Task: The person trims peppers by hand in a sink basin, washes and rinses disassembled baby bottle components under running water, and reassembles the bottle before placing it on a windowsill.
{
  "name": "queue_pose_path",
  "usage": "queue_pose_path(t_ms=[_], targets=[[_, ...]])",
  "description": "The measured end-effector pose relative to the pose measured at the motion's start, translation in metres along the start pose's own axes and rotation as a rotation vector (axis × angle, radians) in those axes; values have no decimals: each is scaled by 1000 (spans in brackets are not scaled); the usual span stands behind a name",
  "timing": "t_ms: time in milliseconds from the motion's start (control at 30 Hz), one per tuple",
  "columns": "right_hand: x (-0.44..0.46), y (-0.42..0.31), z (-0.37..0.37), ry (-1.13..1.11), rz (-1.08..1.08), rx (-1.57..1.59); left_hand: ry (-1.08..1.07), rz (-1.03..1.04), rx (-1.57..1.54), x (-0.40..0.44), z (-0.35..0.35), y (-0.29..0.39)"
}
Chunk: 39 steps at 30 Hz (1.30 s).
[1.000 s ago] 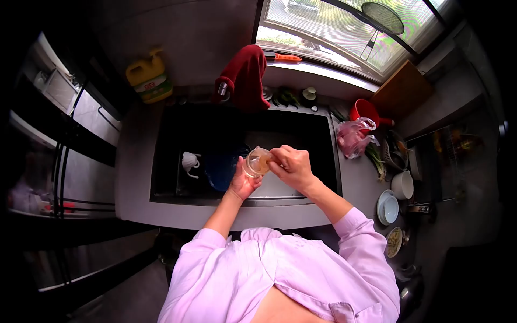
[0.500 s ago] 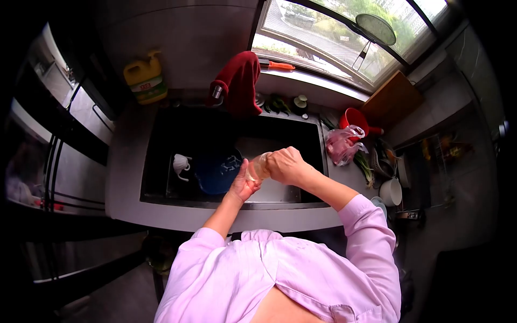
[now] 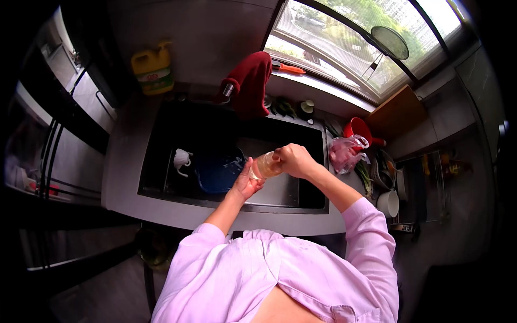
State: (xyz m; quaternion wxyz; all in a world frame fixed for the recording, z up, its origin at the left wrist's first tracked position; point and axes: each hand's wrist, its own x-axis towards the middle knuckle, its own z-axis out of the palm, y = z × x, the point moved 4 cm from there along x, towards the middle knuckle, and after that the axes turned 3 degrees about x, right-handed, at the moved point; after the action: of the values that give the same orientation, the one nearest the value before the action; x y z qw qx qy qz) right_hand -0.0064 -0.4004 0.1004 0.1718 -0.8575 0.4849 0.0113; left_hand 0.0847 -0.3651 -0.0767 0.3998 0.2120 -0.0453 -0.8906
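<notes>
A clear glass jar (image 3: pixel 264 166) is tilted on its side above the black sink (image 3: pixel 231 207). My left hand (image 3: pixel 249 183) is wrapped round one end of the jar. At the jar's other end, my right hand (image 3: pixel 293 161) is closed, its fingertips at or inside the mouth; what they hold, if anything, is hidden. Below and left of the jar, a blue basin (image 3: pixel 215 175) stands in the sink. A white crumpled item with loops (image 3: pixel 182 160) lies at the basin's left.
A red cloth (image 3: pixel 253 83) hangs over the faucet (image 3: pixel 228 90). Behind the sink's left stands a yellow jug (image 3: pixel 152 70). On the right are a pink plastic bag (image 3: pixel 346 154), a red pot (image 3: pixel 357 129), green onions (image 3: pixel 364 177), a white bowl (image 3: pixel 388 204) and a cutting board (image 3: pixel 396 113).
The jar has gone from facing upward to lying sideways between my hands. My right hand has turned at its mouth. The camera view has shifted slightly.
</notes>
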Motion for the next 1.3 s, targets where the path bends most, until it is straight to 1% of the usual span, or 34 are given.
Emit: queue_pose_path(t_ms=[33,100,167,200,233,300,333,367,433,467,500,567,633,700,733,800,833,900,933,967,1033,1067,1100,1167,1200,1233,1300], targets=[[-1,-7,-4,60,40,-67,50,5,18,-2,3,1],[2,-10,4,98,25,-94,48,11,21,-2,4,2],[3,-16,2,146,131,-213,44,15,27,1,2,3],[1,-17,5,253,34,-213,17,-5,38,2,1,4],[0,-13,8,254,34,-213,-11,-24,49,3,0,4],[-8,-4,-1,572,23,259,-31,-4,45,5,1,6],[-11,5,-2,684,105,677,-52,14,39,4,4,8],[-17,21,1,716,280,735,-53,14,38,4,4,10],[-25,35,16,808,167,594,-62,21,34,2,4,15],[-29,37,27,740,116,443,-59,21,36,0,5,17],[-29,36,41,581,143,318,-40,39,62,-2,7,19],[-27,32,58,439,58,-9,-24,47,96,0,5,19],[-19,47,82,371,86,-125,-139,-45,12,5,1,13],[-14,66,95,257,301,-70,-119,-54,14,1,3,10],[-12,69,96,261,301,-66,-98,-57,12,-1,5,10],[-11,81,102,319,407,457,-110,-44,19,-3,7,11],[-12,81,107,319,410,460,-124,-32,21,-5,8,10],[-12,71,107,483,287,411,-147,-51,-3,-5,9,9],[-15,64,106,468,247,266,-170,-65,-31,-5,10,10],[-17,61,104,470,246,266,-171,-64,-30,-6,10,10],[-17,58,106,326,274,145,-199,-57,-5,-8,13,11],[-18,59,105,371,281,119,-199,-55,-5,-9,13,11],[-19,60,103,370,278,119,-199,-61,-16,-10,12,11],[-21,65,100,379,321,251,-198,-67,-26,-11,11,10],[-20,63,96,464,322,330,-137,-73,-40,-12,9,8],[-21,63,93,465,322,330,-76,-78,-53,-12,7,7],[-26,67,99,337,567,1030,-79,-72,-48,-12,8,8]])
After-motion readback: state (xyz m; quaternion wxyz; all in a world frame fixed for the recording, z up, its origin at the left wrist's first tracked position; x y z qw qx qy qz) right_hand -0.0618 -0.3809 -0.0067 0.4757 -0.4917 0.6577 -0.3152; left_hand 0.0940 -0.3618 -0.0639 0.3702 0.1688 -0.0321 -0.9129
